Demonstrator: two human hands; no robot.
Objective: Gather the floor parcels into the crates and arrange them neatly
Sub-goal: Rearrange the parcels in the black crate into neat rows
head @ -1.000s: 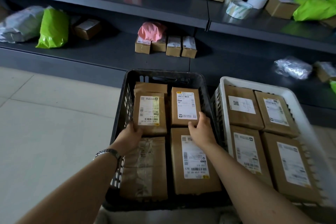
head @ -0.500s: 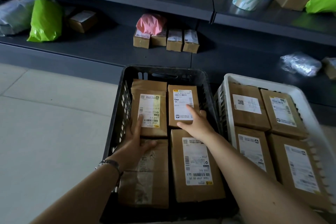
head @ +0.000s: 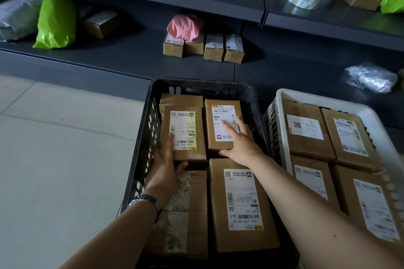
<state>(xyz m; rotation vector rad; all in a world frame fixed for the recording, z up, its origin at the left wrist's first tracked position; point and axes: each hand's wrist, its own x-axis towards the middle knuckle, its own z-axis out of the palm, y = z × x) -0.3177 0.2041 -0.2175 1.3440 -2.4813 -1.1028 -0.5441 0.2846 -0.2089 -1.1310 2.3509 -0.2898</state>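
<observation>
Both hands have advanced farther into the black crate (head: 150,129). Right hand (head: 240,142) lies flat, fingers straight, on the label of the rear right parcel (head: 218,144), thumb at its near edge. Left hand (head: 166,166) lies with fingers straight along the outer side of the rear left parcel (head: 188,153), thumb against its near edge. Its outer fingers, next to the crate wall, are hidden. The forearms cross two larger parcels (head: 240,203). Right of the right hand, the white crate (head: 328,98) holds four parcels and is partly cut off. Beyond the hands, the shelf (head: 109,57) carries small boxes (head: 214,48).
</observation>
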